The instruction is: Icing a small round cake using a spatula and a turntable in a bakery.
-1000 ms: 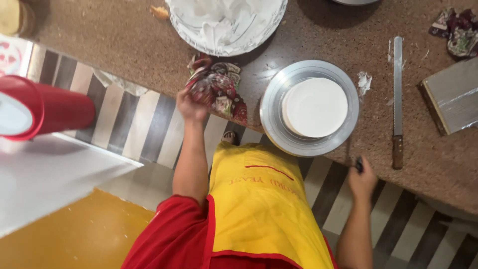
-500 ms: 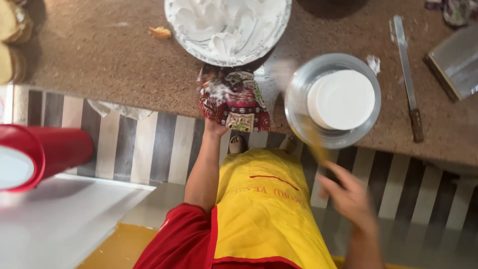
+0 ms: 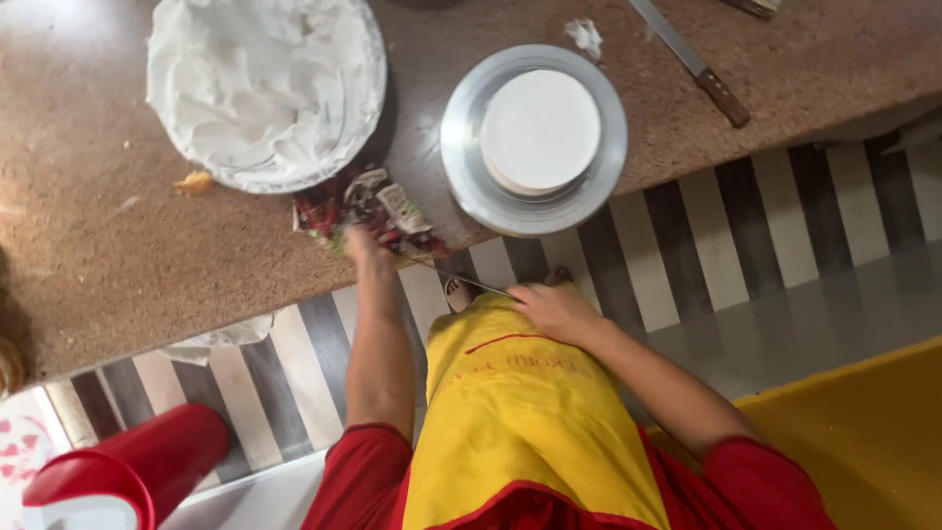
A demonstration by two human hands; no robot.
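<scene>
My left hand (image 3: 361, 245) grips a crinkled red and green packet (image 3: 378, 208) at the front edge of the brown counter (image 3: 118, 265). My right hand (image 3: 552, 308) is closed on a thin metal blade (image 3: 469, 282), held in front of my yellow apron (image 3: 515, 422). The blade's tip points at the packet's lower right corner. Just behind the packet stands a large bowl of white cream (image 3: 265, 88). To its right is a metal turntable (image 3: 471, 177) with a round white board (image 3: 540, 132) on it.
A wooden-handled knife (image 3: 695, 67) lies on the counter at the back right, with a scrap of white paper (image 3: 587, 35) beside it. A red container (image 3: 132, 471) stands low at the left. Below the counter edge is a black and white striped floor (image 3: 746, 236).
My right hand has come up from low at the right with the blade, stopping close to the packet. My left hand has kept hold of the packet at the counter edge.
</scene>
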